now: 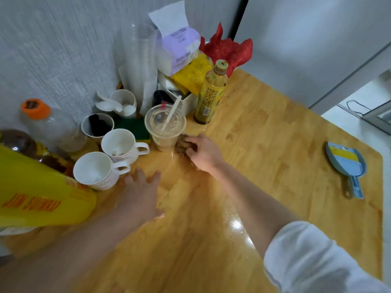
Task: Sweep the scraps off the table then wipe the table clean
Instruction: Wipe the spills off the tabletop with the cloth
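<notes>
A: While the right hand grips the brown cloth against the wet wooden worktop, what is the hazard?

B: The cloth touches the base of the plastic cup. A forward stroke could tip it and spill its contents.

A: And the left hand?

B: Released, fingers spread flat on the worktop, just beside the white mug. A sideways move may knock it. No scraps are discernible; the dustpan lies well apart.

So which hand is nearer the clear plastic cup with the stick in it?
Right. The right hand holds a brownish cloth right beside the plastic cup; the left hand rests flat on the table, farther toward the camera.
</notes>
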Demonstrator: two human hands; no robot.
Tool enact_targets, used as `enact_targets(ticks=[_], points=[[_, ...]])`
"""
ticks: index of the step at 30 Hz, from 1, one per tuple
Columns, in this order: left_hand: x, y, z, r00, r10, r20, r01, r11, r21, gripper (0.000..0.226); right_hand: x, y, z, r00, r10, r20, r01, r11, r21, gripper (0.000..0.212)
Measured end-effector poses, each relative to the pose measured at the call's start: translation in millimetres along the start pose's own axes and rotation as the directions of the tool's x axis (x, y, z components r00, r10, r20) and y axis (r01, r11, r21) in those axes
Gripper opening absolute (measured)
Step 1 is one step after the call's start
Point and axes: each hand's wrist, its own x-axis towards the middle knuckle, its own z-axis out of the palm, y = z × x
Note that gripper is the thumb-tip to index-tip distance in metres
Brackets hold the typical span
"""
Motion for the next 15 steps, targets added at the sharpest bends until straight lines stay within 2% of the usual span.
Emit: enact_targets(ticks=[1, 3, 5, 6, 7, 9, 10, 11, 12, 13, 14, 15], points=[[-2, 3, -3, 1.0, 0.001, 0.012, -0.001, 1.0, 0.004, 0.114, -19, 11, -3, 1.0, 0.006, 0.008, -0.006, 1.0, 0.001, 0.029], [-5, 7, -9, 1.0, -0.006, 0.025, 0.005, 1.0, 0.022, 0.113, -52, 48, -18, 0.994, 0.091, -0.061, -0.092, 0.996, -0.003, 0.018], [-6, 9, -13, 0.999, -0.007, 0.031, 0.005, 0.998, 0.057, 0.112, -77, 100, -49, 0.951, 0.265, -0.162, -0.27, 0.963, -0.011, 0.018], [-6, 10, -14, 0.999, -0.003, 0.037, 0.001, 0.998, 0.068, 0.112, -82, 129, -67, 0.896, 0.381, -0.226, -0.39, 0.921, 0.008, 0.024], [-5, 10, -13, 0.999, -0.002, 0.042, -0.001, 0.997, 0.073, 0.112, -83, 154, -81, 0.793, 0.521, -0.315, -0.533, 0.844, 0.055, 0.03], [-3, 9, -9, 0.999, -0.003, 0.043, 0.0, 0.998, 0.062, 0.112, -75, 171, -89, 0.493, 0.753, -0.435, -0.757, 0.618, 0.213, 0.034], [-2, 8, -8, 0.999, -0.001, 0.045, -0.002, 0.998, 0.058, 0.113, -71, 156, -79, 0.445, 0.771, -0.457, -0.78, 0.584, 0.226, 0.034], [-2, 6, -8, 0.999, 0.001, 0.046, -0.003, 0.999, 0.048, 0.113, -67, 131, -63, 0.518, 0.714, -0.472, -0.736, 0.653, 0.181, 0.033], [-3, 7, -7, 0.999, 0.002, 0.048, -0.004, 0.999, 0.038, 0.114, -71, 103, -43, 0.657, 0.605, -0.45, -0.627, 0.77, 0.12, 0.033], [-3, 7, -7, 0.999, -0.001, 0.048, 0.0, 1.0, 0.031, 0.114, -82, 70, -19, 0.818, 0.433, -0.378, -0.448, 0.892, 0.053, 0.034], [-4, 7, -7, 0.999, -0.005, 0.044, 0.004, 1.0, 0.03, 0.115, -100, 40, 6, 0.943, 0.209, -0.258, -0.226, 0.973, -0.037, 0.036], [-4, 7, -7, 0.999, -0.007, 0.039, 0.005, 0.999, 0.034, 0.115, -129, 17, 24, 0.996, 0.003, -0.089, -0.011, 0.997, -0.082, 0.037]])
